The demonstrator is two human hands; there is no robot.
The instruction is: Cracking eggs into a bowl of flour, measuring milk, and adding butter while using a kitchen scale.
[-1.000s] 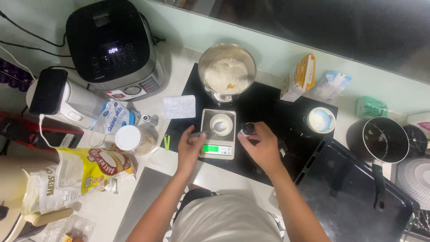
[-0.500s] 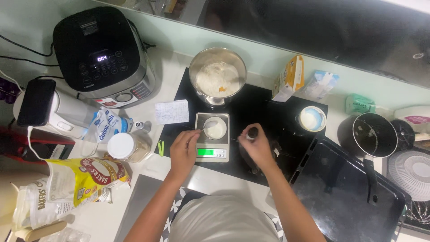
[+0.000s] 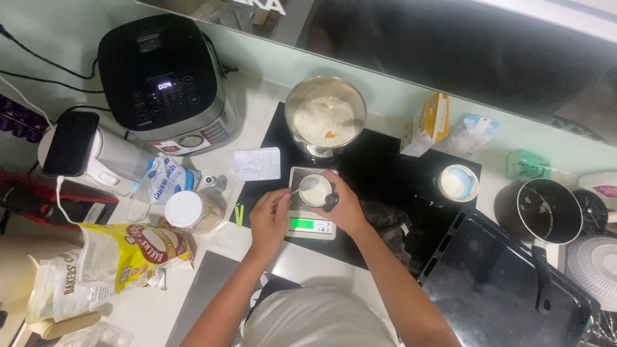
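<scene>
- Far left: white appliance (image 3: 109,157) with a dark phone (image 3: 69,142) lying on top; cable trailing down its side.
- Front left: yellow-and-red flour bag (image 3: 128,254), crumpled, on the white counter (image 3: 222,241). A second paper bag just beside it at the frame edge.
- Back left: black multicooker (image 3: 164,77), display lit, cord running to the wall.
- Below the cooker: blue-and-white pouch (image 3: 164,180), and a jar with white lid (image 3: 185,211) just in front of it.
- Small handwritten note (image 3: 256,164) lies between the cooker and the black cooktop (image 3: 398,173).
- Left hand (image 3: 270,222): fingers pinched on the handle of a spoon (image 3: 302,187), whose bowl reaches over the small white cup.
- Small white cup (image 3: 316,191) sits on the kitchen scale (image 3: 310,225), which stands on the cooktop's near-left part; scale display glows green.
- Right hand (image 3: 344,209): curled round the cup's right side, a small dark object gripped in it; what that object is I cannot tell.
- Behind the scale: steel mixing bowl (image 3: 324,115) holding white flour with a yellow spot.
- Right of bowl: yellow carton (image 3: 427,122), then a pale blue packet (image 3: 472,132) by the wall.
- On the cooktop's right: round white-and-blue tub (image 3: 457,183), open.
- Front right: dark baking tray (image 3: 501,289).
- Far right: black saucepan (image 3: 543,212), handle pointing toward the person; green packet (image 3: 527,164) behind it.
</scene>
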